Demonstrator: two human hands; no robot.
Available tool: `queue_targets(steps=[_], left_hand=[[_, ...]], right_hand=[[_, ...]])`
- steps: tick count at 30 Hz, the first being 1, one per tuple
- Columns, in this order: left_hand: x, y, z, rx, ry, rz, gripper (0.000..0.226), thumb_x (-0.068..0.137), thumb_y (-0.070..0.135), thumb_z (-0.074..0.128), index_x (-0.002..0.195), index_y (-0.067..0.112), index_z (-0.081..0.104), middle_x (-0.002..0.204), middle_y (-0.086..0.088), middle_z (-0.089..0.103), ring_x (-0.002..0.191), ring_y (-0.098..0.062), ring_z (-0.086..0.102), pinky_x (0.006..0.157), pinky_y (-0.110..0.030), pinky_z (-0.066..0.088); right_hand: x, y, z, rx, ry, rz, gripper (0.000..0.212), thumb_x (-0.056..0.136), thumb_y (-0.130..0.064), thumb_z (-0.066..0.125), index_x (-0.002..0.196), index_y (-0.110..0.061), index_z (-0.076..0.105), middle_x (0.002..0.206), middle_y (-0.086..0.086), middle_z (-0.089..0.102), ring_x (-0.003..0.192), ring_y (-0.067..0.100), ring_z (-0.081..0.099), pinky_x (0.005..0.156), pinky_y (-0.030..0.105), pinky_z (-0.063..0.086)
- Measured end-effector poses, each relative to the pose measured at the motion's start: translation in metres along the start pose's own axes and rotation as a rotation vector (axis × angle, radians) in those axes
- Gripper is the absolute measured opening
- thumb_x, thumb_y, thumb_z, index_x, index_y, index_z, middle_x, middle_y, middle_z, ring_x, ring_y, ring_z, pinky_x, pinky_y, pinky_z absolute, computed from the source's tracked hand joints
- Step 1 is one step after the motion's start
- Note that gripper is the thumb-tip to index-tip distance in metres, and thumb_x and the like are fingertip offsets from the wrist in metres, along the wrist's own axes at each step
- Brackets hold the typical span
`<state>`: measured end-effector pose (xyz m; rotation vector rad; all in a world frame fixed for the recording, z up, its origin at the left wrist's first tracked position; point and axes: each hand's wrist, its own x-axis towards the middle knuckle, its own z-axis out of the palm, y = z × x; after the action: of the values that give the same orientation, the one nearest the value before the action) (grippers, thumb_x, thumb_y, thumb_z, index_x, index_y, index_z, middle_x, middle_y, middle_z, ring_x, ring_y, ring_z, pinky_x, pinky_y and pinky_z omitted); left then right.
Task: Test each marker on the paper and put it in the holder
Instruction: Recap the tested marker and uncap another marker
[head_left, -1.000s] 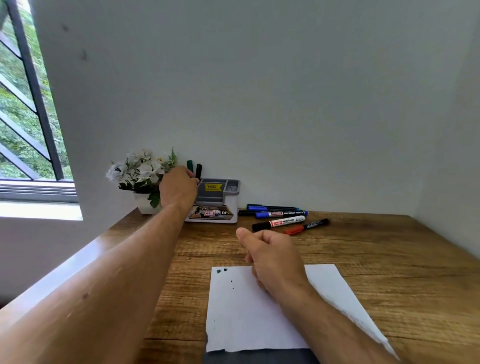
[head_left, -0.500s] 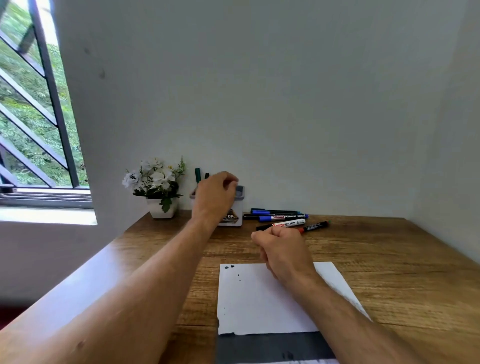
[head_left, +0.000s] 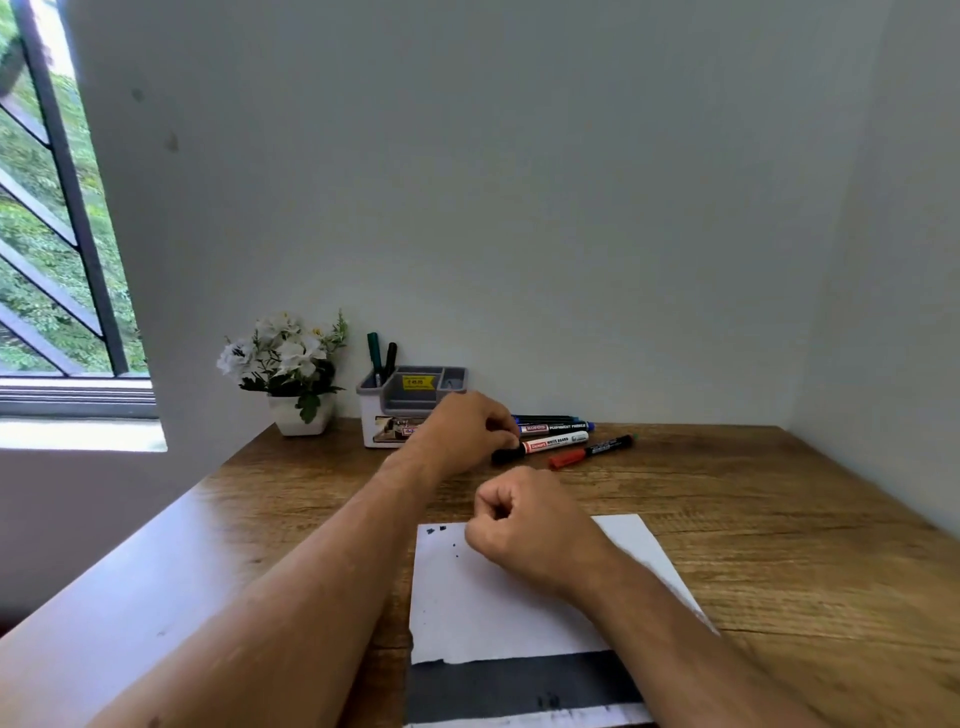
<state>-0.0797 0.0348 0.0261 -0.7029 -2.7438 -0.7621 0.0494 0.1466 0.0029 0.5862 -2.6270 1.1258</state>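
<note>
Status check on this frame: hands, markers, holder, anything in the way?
Left hand at the loose markers, grip unclear. Right hand fisted over the paper, holding nothing visible. Two markers stand in the holder. Nothing blocking.

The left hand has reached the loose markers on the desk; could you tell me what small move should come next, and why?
Probably grip the white board marker with the left hand and lift it toward the paper: its fingers are already at that marker's black cap end.
</note>
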Motion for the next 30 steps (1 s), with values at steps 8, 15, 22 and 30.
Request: queue_targets(steps=[8,15,22,30], left_hand=[[0.006,0.038,0.017,0.008,-0.342,0.133,0.037,0.101,0.028,0.054,0.137,0.030,0.059,0.134,-0.001,0.063,0.117,-0.013,0.056,0.096,-0.022,0.038],[0.005,0.046,0.014,-0.022,-0.315,0.064,0.031,0.100,0.021,0.054,0.128,0.016,0.068,0.128,-0.006,0.067,0.119,-0.020,0.059,0.098,-0.024,0.042],[-0.003,0.050,0.008,0.006,-0.215,0.012,0.029,0.098,0.010,0.054,0.124,0.009,0.068,0.126,-0.013,0.066,0.118,-0.027,0.059,0.103,-0.035,0.045],[-0.014,0.042,-0.012,-0.077,0.005,-0.028,0.026,0.092,0.012,0.060,0.111,0.016,0.077,0.110,-0.003,0.075,0.097,-0.015,0.067,0.089,-0.026,0.053]], right_hand=[[0.004,0.008,0.001,0.011,0.026,-0.018,0.021,0.064,-0.025,0.056,0.045,-0.018,0.050,0.042,-0.007,0.046,0.042,0.005,0.038,0.045,0.027,0.034],[0.005,0.008,0.002,-0.002,0.056,-0.036,0.023,0.064,-0.028,0.055,0.044,-0.019,0.049,0.042,-0.008,0.046,0.043,0.005,0.039,0.045,0.027,0.035],[0.007,0.011,0.002,-0.001,0.103,-0.049,0.023,0.063,-0.026,0.054,0.042,-0.020,0.047,0.039,-0.009,0.043,0.041,0.006,0.038,0.042,0.019,0.030],[0.005,0.012,-0.004,0.050,0.227,0.024,0.031,0.072,-0.022,0.060,0.044,-0.021,0.047,0.042,-0.010,0.045,0.043,0.004,0.043,0.040,0.013,0.033]])
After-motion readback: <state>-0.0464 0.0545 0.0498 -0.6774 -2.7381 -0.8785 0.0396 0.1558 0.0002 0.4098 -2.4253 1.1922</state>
